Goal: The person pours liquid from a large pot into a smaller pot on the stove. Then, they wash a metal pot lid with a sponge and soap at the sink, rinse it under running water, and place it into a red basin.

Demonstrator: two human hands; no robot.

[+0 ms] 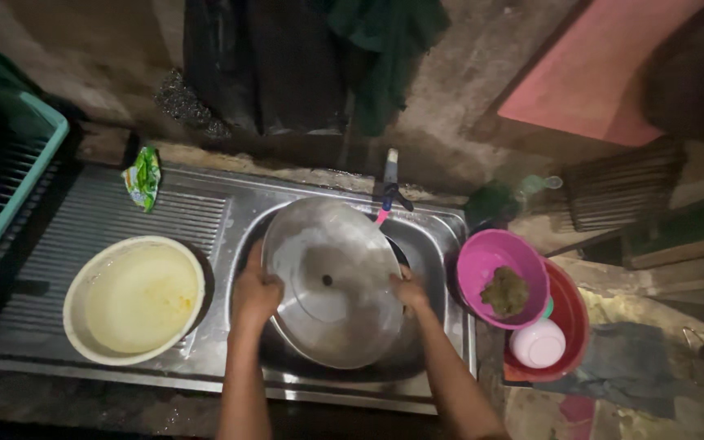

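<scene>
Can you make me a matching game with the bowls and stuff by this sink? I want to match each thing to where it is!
Things:
1. big metal lid
2. cream basin
3. pink bowl
4. green packet

Places:
A. at the back of the ridged draining board
B. inside the red basin, right of the sink
C. over the sink, held by both hands
D. at the front of the draining board, left of the sink

Pairs: 1-C, 2-D, 3-B, 4-A

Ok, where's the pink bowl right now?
In the head view the pink bowl sits right of the sink, resting on the rim of a red basin, just beyond the right hand gripping the big metal lid.
</scene>
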